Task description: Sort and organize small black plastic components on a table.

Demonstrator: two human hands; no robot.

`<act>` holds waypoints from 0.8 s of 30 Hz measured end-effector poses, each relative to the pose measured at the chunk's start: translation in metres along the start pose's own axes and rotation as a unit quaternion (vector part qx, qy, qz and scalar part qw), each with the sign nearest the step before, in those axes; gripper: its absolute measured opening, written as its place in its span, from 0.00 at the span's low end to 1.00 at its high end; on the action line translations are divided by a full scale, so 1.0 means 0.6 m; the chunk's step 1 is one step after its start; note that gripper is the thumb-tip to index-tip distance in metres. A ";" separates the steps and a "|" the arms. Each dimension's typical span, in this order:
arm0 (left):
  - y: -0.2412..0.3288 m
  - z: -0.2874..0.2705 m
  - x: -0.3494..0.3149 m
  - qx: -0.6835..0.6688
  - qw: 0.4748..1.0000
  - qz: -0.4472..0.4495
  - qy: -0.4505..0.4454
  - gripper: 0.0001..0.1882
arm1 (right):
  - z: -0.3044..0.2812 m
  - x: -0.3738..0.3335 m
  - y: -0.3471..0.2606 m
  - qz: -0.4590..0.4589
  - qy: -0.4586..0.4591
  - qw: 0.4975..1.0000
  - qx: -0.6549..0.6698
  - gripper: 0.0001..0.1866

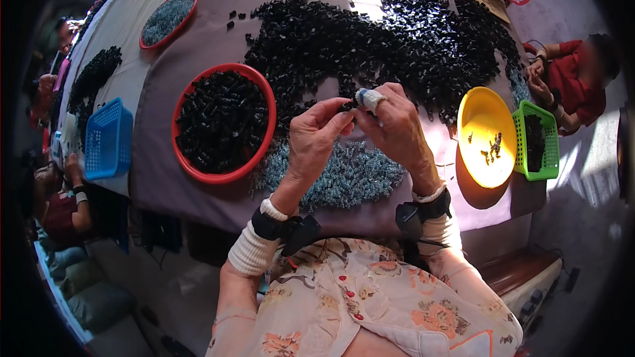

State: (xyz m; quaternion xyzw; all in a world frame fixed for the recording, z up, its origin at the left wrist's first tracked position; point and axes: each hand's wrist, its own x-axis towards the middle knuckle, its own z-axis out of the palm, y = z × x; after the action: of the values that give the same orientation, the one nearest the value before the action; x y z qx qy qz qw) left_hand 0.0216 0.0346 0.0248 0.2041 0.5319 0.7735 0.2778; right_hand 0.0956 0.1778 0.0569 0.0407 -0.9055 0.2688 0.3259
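My left hand [312,137] and my right hand [399,125] meet over the table, fingertips pinched together on a small black piece [348,105]. The fingers mostly cover it. A white wrap [370,98] goes round one finger of my right hand. Just below both hands lies a heap of tiny pale blue-grey pieces [337,178]. Beyond them spreads a large pile of small black pieces [317,36]. To the left of my left hand stands a round red basin [272,116] filled with black pieces.
Right of my hands sit a yellow basin [477,112] with a few dark pieces and a green basket [551,158] holding black ones. On the left are a blue basket [109,139] and a red-rimmed tray [193,10] of blue-grey pieces. A person in red [575,79] works at right.
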 end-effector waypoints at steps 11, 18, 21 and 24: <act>-0.009 -0.001 -0.003 0.082 0.996 0.013 0.024 0.12 | 0.000 0.000 -0.002 -0.044 -0.049 0.997 -0.048 0.08; -0.007 -0.001 -0.003 0.097 0.995 0.027 0.018 0.12 | 0.007 -0.004 -0.007 -0.037 -0.030 0.997 -0.063 0.06; -0.013 -0.006 -0.001 0.109 0.993 0.045 0.017 0.11 | 0.008 -0.004 -0.009 -0.029 -0.032 0.996 -0.084 0.06; -0.011 -0.004 -0.002 0.099 0.995 0.023 0.022 0.12 | 0.008 -0.006 -0.009 -0.033 -0.042 0.994 -0.095 0.05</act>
State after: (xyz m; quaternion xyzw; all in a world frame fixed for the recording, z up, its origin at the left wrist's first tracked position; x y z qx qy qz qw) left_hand 0.0223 0.0342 0.0179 0.2259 0.6068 0.7275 0.2269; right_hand 0.0968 0.1703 0.0541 0.0505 -0.9381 0.1687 0.2983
